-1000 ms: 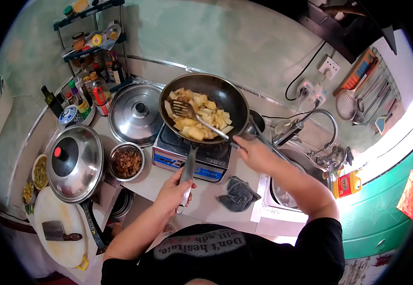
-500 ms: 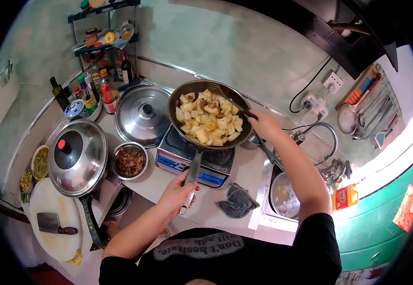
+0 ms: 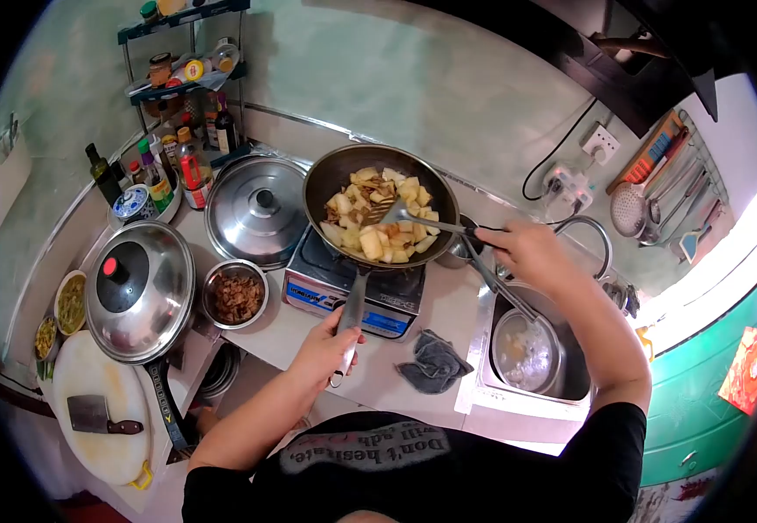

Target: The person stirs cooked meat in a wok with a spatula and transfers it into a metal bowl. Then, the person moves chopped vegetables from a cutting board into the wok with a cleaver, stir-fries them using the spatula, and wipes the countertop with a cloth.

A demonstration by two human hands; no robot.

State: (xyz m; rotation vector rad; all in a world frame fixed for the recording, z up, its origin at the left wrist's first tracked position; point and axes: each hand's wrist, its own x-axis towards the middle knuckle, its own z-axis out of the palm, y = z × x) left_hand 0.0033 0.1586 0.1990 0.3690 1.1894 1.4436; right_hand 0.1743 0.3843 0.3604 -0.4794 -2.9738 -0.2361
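The wok (image 3: 415,166) sits over the portable stove (image 3: 310,297), with pale yellow chunks (image 3: 380,244) and some browner bits gathered over its bottom and near side. A slotted turner (image 3: 435,224) reaches in from the right, its head among the chunks. The left hand (image 3: 329,350) is closed around the lower part of the wok's long handle (image 3: 354,305), fingers curled underneath. The right hand (image 3: 531,248) grips the dark end of the turner, just outside the rim. Left of the stove, a steel bowl (image 3: 237,327) holds browned pieces (image 3: 237,298); behind it a steel lid (image 3: 256,235) lies knob up. Further left stands a second pan under a domed lid (image 3: 150,305) with a red knob, its contents hidden. Beyond that are a dish (image 3: 58,301) of yellow-green food and a smaller bowl (image 3: 40,349), also filled. On the right, the sink (image 3: 575,359) contains a metal basin (image 3: 501,370); what lies inside is unclear. A grey cloth (image 3: 435,362) rests crumpled between stove and sink.
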